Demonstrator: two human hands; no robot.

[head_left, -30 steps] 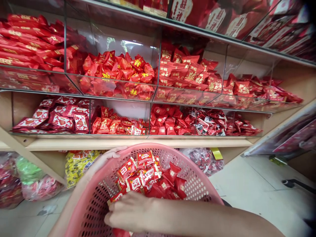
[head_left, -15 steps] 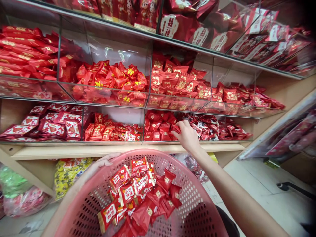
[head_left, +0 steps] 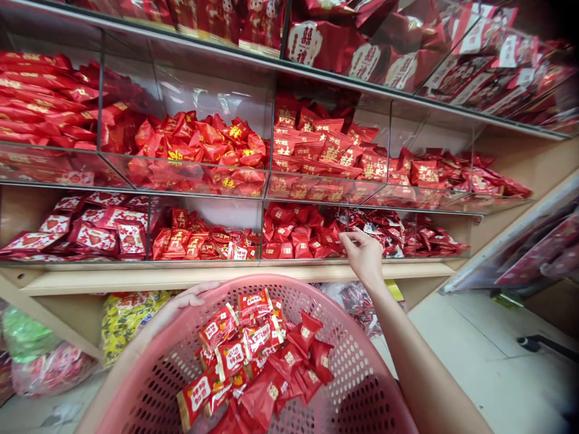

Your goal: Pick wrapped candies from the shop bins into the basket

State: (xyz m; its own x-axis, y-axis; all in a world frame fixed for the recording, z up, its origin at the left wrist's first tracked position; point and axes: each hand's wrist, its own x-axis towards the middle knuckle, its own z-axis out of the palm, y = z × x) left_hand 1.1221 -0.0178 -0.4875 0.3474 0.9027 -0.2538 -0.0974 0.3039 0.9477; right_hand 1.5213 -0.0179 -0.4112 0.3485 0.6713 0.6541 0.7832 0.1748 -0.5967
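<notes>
A pink perforated plastic basket [head_left: 362, 337] sits low in front of me, tilted toward me. My left hand [head_left: 192, 296] wraps over its far left rim, fingers curled on the edge. Inside lie red-and-gold wrapped candies [head_left: 233, 355] with white labels, and plain red wrapped candies [head_left: 265, 395] beside them. My right hand [head_left: 365, 258] is at the front of the lowest shelf bin, thumb and fingers bent together. Its fingertips are by the small red packets [head_left: 301, 241] and the dark red-and-white packets [head_left: 384, 226]; whatever is between them cannot be made out.
Clear dividers [head_left: 262, 232] split the shelves into bins of red packets. A wooden ledge [head_left: 149, 278] runs under the lowest bins. Beneath it are a yellow bag [head_left: 129, 322] and a green bag [head_left: 27, 334]. Pale floor tiles [head_left: 461, 337] show at right.
My right hand has shifted right along the lowest shelf, away from the small red packets' middle, with its fingers drawn closer together. The left hand and basket look nearly the same.
</notes>
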